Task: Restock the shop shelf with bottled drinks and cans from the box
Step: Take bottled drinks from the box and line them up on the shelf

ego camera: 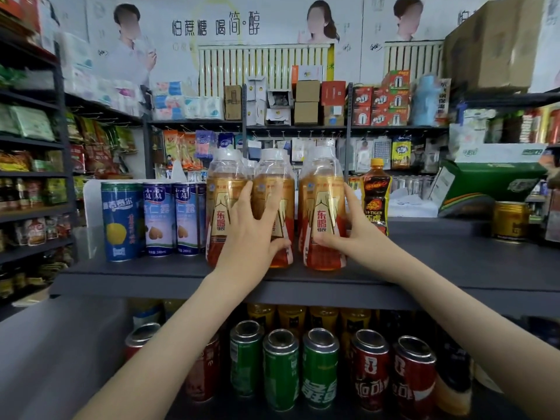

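Head view. Dark grey top shelf [424, 268] carries three clear plastic bottles of amber drink with gold-and-red labels reading 东鹏特饮: left bottle [222, 207], middle bottle [274, 189], right bottle [322, 207]. All upright, white-capped under clear film, near the shelf's front edge.

Left hand [253, 225]: fingers spread across the fronts of the left and middle bottles, thumb low against the middle one. Right hand [348, 225]: fingers curled round the right side of the right bottle, thumb on its front near the base. A narrow gap separates the middle and right bottles.

Just beside the right hand, a smaller dark bottle with orange cap [375, 195], label "HI-TIGER". Further right, well apart, a gold can [510, 219], print unreadable. Left of the bottles, touching in a row: a blue can with a yellow fruit picture [121, 219], then two blue-and-white cans [175, 219] marked 杏仁露, "240ml".

Lower shelf: green cans [300, 368] and red cans [391, 371], tops tilted toward the camera; yellow-labelled bottles behind.

Wall poster [212, 27] reads 怕蔗糖 喝简·醇.

Open shelf room lies between the HI-TIGER bottle and the gold can, and along the front edge right of the hands.
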{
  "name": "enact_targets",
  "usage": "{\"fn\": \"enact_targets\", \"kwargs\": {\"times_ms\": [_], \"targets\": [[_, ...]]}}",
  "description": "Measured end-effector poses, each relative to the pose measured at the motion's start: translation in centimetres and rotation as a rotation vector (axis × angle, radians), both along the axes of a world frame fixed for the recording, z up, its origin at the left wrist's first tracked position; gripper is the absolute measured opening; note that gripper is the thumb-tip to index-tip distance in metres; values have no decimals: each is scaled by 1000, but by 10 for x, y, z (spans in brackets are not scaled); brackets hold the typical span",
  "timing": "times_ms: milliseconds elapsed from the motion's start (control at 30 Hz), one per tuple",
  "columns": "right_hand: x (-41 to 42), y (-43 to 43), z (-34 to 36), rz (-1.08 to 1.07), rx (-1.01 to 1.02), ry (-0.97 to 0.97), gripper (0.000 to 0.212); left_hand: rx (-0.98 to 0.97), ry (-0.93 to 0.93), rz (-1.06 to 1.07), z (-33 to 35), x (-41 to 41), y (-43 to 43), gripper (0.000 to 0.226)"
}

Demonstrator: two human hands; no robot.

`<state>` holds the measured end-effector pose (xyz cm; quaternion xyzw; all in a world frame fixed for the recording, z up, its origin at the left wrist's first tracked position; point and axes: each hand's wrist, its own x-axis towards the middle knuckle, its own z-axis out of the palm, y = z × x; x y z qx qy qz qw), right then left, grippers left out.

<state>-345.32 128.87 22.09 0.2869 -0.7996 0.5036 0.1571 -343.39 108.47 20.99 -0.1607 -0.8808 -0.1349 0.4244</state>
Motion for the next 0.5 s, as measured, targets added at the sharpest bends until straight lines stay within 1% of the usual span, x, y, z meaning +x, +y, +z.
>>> {"fn": "enact_targets", "kwargs": {"times_ms": [33, 100, 133, 167, 200, 233, 300, 367, 500], "targets": [[-2, 0, -2, -16, 50, 21, 104, -35, 38, -2, 0, -3, -2, 93], [-6, 0, -2, -41, 97, 41, 96, -135, 105, -4, 3, -6, -6, 95], [-6, -1, -2, -59, 98, 60, 92, -178, 100, -8, 5, -6, -9, 95], [-7, -1, -3, -94, 101, 99, 95, -208, 66, -19, 7, -5, -11, 97], [-7, -3, -5, -138, 115, 150, 104, -229, 7, -34, 8, -5, -14, 99], [-5, -5, -6, -174, 151, 199, 115, -247, -50, -40, 9, -5, -18, 102], [3, -13, -12, -210, 243, 284, 124, -261, -121, -43, 10, -4, -22, 107], [10, -20, -14, -222, 293, 300, 126, -242, -131, -49, 10, -4, -22, 109], [10, -25, -9, -197, 353, 280, 125, -249, -81, -10, 8, -4, -20, 110]]}}
